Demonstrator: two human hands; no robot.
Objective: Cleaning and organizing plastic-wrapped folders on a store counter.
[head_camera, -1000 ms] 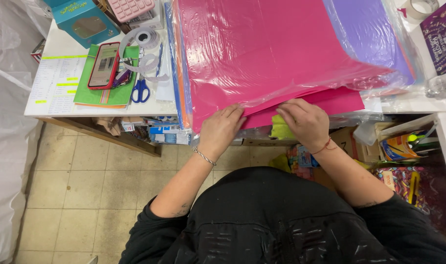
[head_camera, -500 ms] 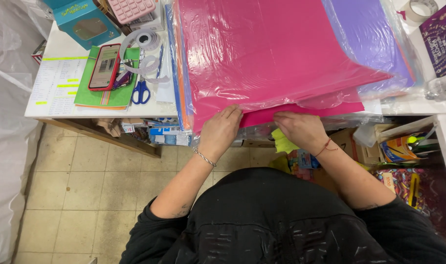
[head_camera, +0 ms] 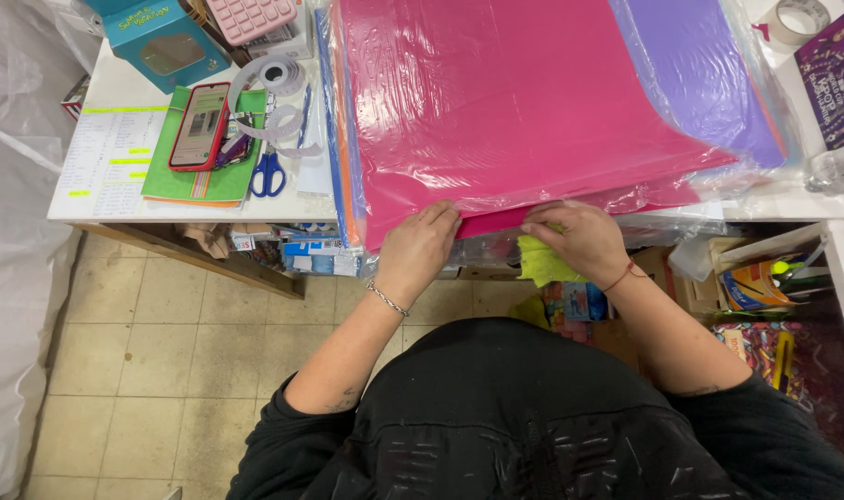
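At the near edge of a cluttered white worktable (head_camera: pixel 117 208), I work on a stack of large pink card sheets in clear plastic wrap (head_camera: pixel 505 102). My left hand (head_camera: pixel 420 245) lies flat with fingers closed down on the stack's near corner, pinching the wrap and top sheets at the table's lip. My right hand (head_camera: pixel 570 236), at three o'clock from the left, has its fingertips curled under the plastic's edge, gripping a thin layer rather than spread wide; a crumpled yellow-green paper (head_camera: pixel 542 264) sits just below it, and I cannot tell whether I hold it. The stack fills the table's centre, a purple sheet bundle (head_camera: pixel 709 74) overlapping it at two o'clock. At nine o'clock lie blue-handled scissors (head_camera: pixel 269 174), a red-cased phone (head_camera: pixel 200 125) on a green notebook (head_camera: pixel 192 183).

By my judgement, I am separating sheets at the open edge; the next move calls for a steady left hand while the right draws one sheet free.
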